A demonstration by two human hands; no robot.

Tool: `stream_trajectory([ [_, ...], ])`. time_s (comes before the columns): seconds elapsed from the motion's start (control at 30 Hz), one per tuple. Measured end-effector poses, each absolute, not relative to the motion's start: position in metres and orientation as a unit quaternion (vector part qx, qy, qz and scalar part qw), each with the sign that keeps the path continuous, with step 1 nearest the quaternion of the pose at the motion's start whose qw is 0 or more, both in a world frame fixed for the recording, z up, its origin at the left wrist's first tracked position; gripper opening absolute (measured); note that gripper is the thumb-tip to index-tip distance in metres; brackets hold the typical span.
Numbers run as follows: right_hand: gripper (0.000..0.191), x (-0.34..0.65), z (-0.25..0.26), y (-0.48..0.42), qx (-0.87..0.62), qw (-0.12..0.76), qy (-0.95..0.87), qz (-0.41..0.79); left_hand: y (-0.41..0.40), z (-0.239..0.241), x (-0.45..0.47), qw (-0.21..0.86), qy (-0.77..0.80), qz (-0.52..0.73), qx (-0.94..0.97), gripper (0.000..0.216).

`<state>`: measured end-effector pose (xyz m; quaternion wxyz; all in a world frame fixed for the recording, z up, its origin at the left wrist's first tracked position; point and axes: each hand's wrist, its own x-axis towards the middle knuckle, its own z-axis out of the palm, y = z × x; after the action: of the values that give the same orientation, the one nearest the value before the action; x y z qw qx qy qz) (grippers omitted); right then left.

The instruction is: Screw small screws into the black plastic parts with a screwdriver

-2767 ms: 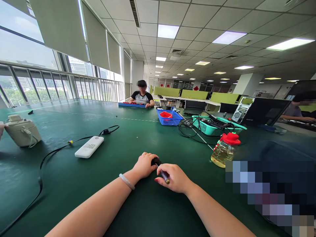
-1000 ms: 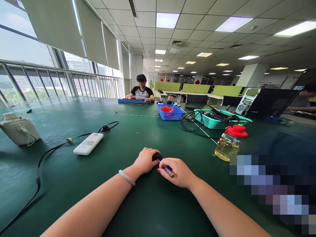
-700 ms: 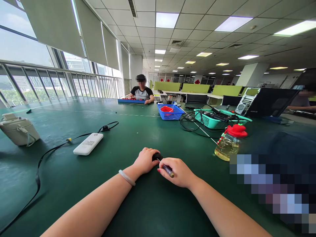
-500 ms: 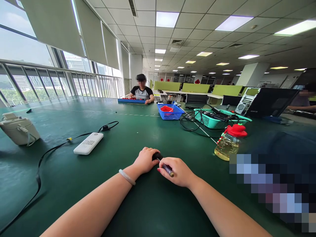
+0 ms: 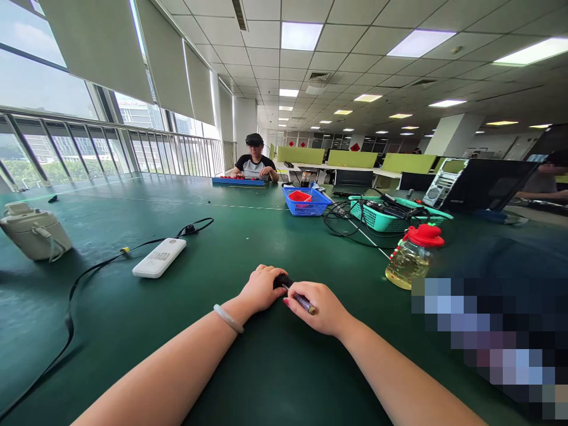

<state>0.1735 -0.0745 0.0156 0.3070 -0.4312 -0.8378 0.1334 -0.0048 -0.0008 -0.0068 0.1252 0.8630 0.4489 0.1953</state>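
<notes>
On the green tabletop, my left hand (image 5: 261, 286) is closed around a small black object (image 5: 282, 280), most of which its fingers hide. Just to the right, my right hand (image 5: 317, 307) grips a slim screwdriver (image 5: 306, 304) with a dark handle. Its thin shaft points at the black object. Whether the tip touches that object I cannot tell, since my fingers cover it. Both hands rest low over the table, close together.
A white power bank (image 5: 159, 258) and a black cable (image 5: 89, 272) lie left, near a beige case (image 5: 35, 232). A red-lidded bottle (image 5: 410, 260), a green basket (image 5: 384, 221) and a blue basket (image 5: 306, 207) stand right. A person (image 5: 255, 163) sits across behind a blue tray (image 5: 238, 181).
My right hand and the screwdriver have shifted slightly to the right. My left hand has stayed put. The person across has lifted a hand off the table and raised their head.
</notes>
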Motion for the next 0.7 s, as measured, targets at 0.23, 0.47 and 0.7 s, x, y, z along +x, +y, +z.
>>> stream_trajectory([
  [0.23, 0.028, 0.1728, 0.0166, -0.0761, -0.433, 0.317, -0.835, 0.122, -0.0019, -0.0047, -0.0046, 0.124, 0.45, 0.188, 0.864, 0.036],
  [0.47, 0.029, 0.1722, 0.0162, -0.077, -0.425, 0.309, -0.848, 0.076, -0.0008, -0.0057, -0.0042, 0.118, 0.45, 0.189, 0.865, 0.037],
  [0.7, 0.031, 0.1703, 0.019, -0.0795, -0.406, 0.271, -0.873, -0.011, -0.0011, -0.006, -0.0042, 0.123, 0.456, 0.188, 0.861, 0.04],
])
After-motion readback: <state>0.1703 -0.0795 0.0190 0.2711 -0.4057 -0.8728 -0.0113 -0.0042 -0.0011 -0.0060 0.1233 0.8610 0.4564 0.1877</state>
